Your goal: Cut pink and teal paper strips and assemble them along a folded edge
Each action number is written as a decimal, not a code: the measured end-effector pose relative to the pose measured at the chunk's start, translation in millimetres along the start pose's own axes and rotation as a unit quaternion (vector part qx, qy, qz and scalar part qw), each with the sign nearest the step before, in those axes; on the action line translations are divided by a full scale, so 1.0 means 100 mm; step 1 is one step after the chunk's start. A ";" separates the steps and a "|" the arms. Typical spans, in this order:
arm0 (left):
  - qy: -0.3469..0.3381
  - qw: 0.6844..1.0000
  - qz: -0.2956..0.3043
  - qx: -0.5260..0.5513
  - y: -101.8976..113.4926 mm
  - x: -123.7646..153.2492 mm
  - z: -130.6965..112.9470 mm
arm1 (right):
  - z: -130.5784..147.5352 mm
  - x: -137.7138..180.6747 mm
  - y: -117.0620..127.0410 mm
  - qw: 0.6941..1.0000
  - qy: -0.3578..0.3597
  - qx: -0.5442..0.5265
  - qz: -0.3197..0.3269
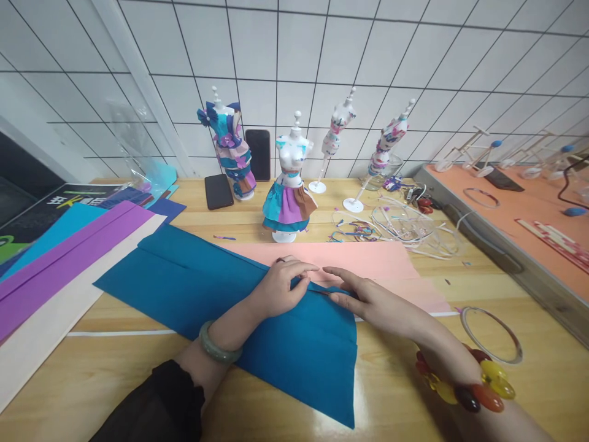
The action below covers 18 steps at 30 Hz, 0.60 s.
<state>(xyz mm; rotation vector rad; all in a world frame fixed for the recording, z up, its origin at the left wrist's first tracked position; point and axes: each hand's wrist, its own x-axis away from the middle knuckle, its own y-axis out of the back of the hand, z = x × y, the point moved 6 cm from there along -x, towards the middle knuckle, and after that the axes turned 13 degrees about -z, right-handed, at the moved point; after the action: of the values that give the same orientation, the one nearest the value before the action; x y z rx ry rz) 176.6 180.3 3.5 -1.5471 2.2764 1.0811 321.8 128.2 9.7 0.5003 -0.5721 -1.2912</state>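
A folded teal sheet [193,288] lies across the wooden table [138,362], partly over a pink sheet [368,258]. My left hand [280,287], with a green bangle on the wrist, rests on the teal sheet with its fingers curled and pressed on the fold. My right hand [368,298], wearing a bead bracelet, lies beside it with its fingers stretched flat along the same fold edge. The fingertips of both hands nearly meet at the crease.
Purple, blue and cream sheets [55,270] lie at the left. Several small dress mannequins [289,184] stand at the back by the tiled wall with two phones [218,191]. Tangled strips [405,227] lie behind the pink sheet, a ring [492,334] at the right, and an orange board [529,209] beyond.
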 end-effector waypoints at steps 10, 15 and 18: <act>-0.021 1.000 0.009 -0.008 -0.01 0.01 0.00 | 0.13 -0.06 -0.03 1.000 0.021 -0.010 -0.006; -0.021 1.000 0.007 0.007 -0.01 0.01 0.00 | 0.15 -0.08 -0.05 0.999 0.045 -0.002 -0.009; -0.019 1.000 0.012 0.009 -0.01 0.01 0.00 | 0.14 -0.08 -0.06 0.999 0.052 0.008 -0.013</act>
<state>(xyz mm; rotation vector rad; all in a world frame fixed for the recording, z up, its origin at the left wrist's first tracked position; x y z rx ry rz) 177.3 179.6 2.3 -1.4845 2.2781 1.0835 307.1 135.0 16.0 0.5862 -0.4903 -1.2791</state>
